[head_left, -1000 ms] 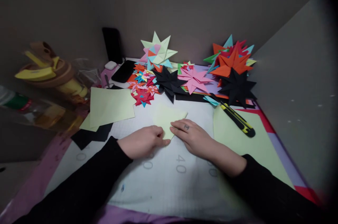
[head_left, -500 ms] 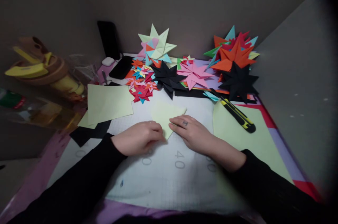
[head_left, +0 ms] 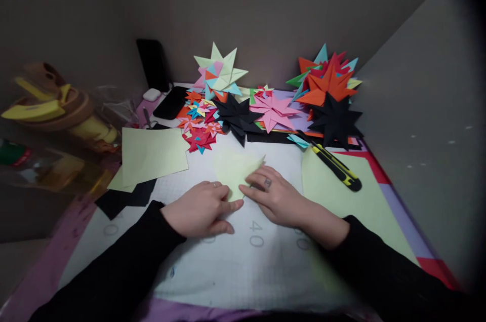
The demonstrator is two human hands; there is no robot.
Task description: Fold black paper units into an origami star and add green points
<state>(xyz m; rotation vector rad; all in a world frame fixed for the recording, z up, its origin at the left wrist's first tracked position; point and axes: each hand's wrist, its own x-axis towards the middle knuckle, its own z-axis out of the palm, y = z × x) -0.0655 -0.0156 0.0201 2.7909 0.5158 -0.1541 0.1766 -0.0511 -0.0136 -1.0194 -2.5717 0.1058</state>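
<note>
A pale yellow-green sheet of paper (head_left: 232,166) lies on the white gridded mat, its right side folded over and a corner standing up slightly. My right hand (head_left: 275,195), with a ring-shaped mark on one finger, holds the folded edge, its fingers bent together over it. My left hand (head_left: 205,209) lies at the lower corner of the sheet, index finger stretched out along the edge and thumb apart on the mat. Part of the fold is hidden under my right fingers.
Folded paper stars, including a black star (head_left: 238,117), a pink star (head_left: 274,111) and an orange star (head_left: 329,84), stand behind. A utility knife (head_left: 337,167) rests on a large green sheet (head_left: 364,210). A cut sheet (head_left: 154,155), a phone (head_left: 171,103) and a bottle (head_left: 56,167) are left.
My left index finger and thumb have spread apart from a closed pose. The folded corner has lifted a little under my right hand. The whole view has shifted slightly.
</note>
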